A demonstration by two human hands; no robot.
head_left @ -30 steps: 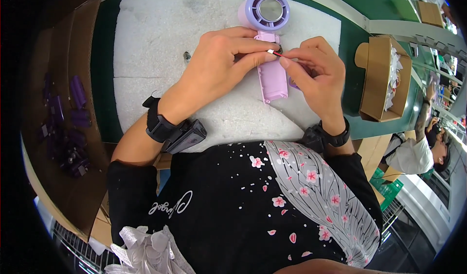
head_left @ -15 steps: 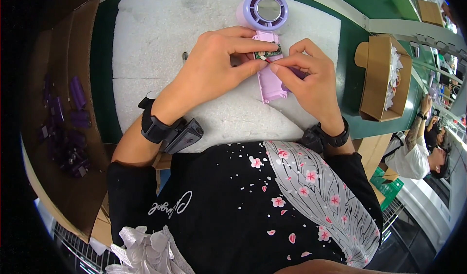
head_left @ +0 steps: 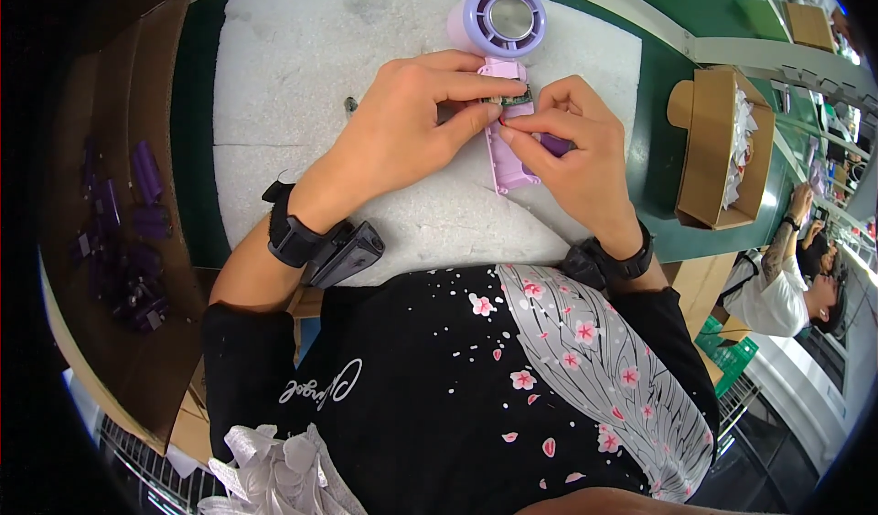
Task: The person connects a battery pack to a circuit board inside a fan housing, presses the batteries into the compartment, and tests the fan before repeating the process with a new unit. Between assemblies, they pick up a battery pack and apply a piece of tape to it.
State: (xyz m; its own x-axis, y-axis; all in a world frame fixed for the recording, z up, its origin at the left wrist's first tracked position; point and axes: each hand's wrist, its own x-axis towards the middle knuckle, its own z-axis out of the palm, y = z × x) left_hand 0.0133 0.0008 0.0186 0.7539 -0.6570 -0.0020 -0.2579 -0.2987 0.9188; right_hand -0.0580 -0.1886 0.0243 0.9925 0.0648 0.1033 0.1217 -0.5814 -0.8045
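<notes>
A lilac handheld fan (head_left: 467, 26) lies on white foam, its round head at the far end. The pink handle shell (head_left: 510, 169) is open and points toward me, with a green circuit board (head_left: 519, 99) in its upper part. My left hand (head_left: 402, 117) grips the shell around the board, index finger laid across it and thumb pressing at its near edge. Thumb and index finger of my right hand (head_left: 590, 149) pinch thin red wire beside that thumb. A purple cylindrical battery (head_left: 555, 144) sits under the right hand's curled fingers. Both fingertips hide the wire's end.
White foam sheets (head_left: 283, 85) cover the green bench (head_left: 660, 163). At left stands a deep cardboard box (head_left: 151, 48) holding several purple batteries (head_left: 146, 175). A smaller carton (head_left: 692, 167) with white pieces is at right. Another person (head_left: 777, 295) works farther right.
The right fingertips have shifted slightly left, closer to the left thumb. A white connector visible between the fingers before is now mostly covered. The fan has shifted very slightly right.
</notes>
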